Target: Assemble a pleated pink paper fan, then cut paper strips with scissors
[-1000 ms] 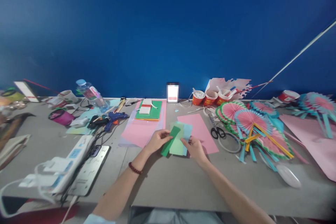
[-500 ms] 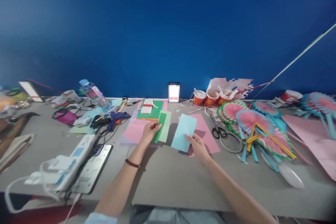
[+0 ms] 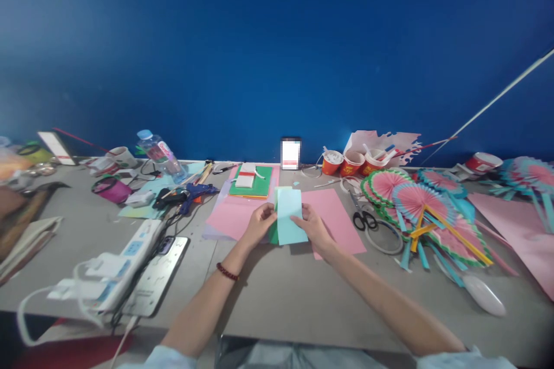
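Observation:
My right hand (image 3: 314, 226) grips a light blue paper (image 3: 290, 216) by its right side, thumb on the front face. My left hand (image 3: 262, 223) is closed on green papers (image 3: 273, 234), whose edges show to the left of the blue sheet. The blue paper overlaps the green ones and covers most of them. Both hands are close together above the grey table. Beneath and to the right lies a pink sheet (image 3: 336, 220); to the left rests another pink sheet (image 3: 227, 219).
Behind my hands is a green paper stack (image 3: 262, 185). Scissors (image 3: 364, 219) and paper fans (image 3: 422, 207) lie right, with red cups (image 3: 332, 162) behind. On the left are a phone (image 3: 156, 277), a power strip (image 3: 130, 259), a glue gun (image 3: 194, 196) and a bottle (image 3: 162, 155).
My two hands have come together. The light blue paper has moved left and turned more upright, and it now lies over the green papers in my left hand.

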`<action>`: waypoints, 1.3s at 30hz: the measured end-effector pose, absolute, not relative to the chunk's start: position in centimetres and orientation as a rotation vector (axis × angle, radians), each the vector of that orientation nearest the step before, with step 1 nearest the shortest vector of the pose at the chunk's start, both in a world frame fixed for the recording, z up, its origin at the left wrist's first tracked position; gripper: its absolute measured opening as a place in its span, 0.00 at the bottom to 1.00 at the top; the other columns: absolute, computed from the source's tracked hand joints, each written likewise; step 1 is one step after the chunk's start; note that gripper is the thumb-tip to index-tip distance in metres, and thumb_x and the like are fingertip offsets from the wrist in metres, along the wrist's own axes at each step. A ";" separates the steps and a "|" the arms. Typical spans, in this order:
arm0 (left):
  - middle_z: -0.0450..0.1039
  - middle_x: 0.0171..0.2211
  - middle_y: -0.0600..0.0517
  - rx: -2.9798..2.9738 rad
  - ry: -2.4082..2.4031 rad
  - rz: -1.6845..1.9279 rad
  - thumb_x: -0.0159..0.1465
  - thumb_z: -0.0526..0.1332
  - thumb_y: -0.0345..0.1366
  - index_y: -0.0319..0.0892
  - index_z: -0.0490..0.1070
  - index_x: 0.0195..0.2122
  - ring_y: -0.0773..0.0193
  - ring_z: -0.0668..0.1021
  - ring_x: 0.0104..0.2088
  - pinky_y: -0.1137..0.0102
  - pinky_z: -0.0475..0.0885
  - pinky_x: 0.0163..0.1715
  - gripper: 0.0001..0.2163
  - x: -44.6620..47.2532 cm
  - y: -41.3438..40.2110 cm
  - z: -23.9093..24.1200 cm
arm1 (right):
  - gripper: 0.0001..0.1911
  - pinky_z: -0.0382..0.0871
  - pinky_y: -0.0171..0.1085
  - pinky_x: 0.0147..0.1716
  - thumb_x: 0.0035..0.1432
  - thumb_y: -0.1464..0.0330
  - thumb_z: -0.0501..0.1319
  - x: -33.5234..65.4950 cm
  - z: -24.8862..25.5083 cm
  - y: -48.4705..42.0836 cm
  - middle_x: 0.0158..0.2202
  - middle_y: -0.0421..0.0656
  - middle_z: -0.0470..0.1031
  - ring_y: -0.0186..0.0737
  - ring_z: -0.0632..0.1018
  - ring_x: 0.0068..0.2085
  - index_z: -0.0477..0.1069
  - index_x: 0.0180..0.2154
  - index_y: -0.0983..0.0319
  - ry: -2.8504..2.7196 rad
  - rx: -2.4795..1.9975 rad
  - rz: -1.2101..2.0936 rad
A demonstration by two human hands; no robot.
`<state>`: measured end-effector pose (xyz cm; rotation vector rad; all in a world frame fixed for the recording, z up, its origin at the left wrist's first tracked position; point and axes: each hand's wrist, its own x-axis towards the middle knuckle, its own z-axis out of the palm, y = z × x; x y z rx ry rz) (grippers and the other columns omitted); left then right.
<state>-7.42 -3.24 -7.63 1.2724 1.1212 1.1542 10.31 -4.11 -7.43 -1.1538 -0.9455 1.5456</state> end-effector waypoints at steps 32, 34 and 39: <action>0.76 0.42 0.44 2.080 1.845 1.148 0.65 0.51 0.34 0.41 0.74 0.42 0.54 0.74 0.44 0.60 0.67 0.46 0.13 -11.9 -0.8 -8.2 | 0.29 0.71 0.39 0.40 0.44 0.71 0.63 1.1 -6.8 6.1 0.39 0.46 0.78 0.46 0.78 0.41 0.65 0.52 0.62 -1.444 -1.634 1.050; 0.77 0.43 0.44 2.138 1.845 1.114 0.65 0.51 0.34 0.41 0.74 0.43 0.54 0.74 0.45 0.60 0.66 0.46 0.13 -11.8 -0.9 -8.2 | 0.31 0.71 0.39 0.41 0.46 0.72 0.61 1.4 -6.8 5.6 0.40 0.45 0.77 0.44 0.78 0.41 0.62 0.55 0.60 -1.447 -1.626 1.038; 0.76 0.47 0.44 2.199 1.901 1.045 0.66 0.51 0.35 0.42 0.74 0.45 0.50 0.72 0.49 0.57 0.64 0.49 0.14 -11.7 -1.1 -8.2 | 0.33 0.71 0.37 0.40 0.47 0.72 0.60 2.0 -7.0 5.2 0.40 0.42 0.77 0.41 0.78 0.39 0.59 0.57 0.59 -1.436 -1.612 1.024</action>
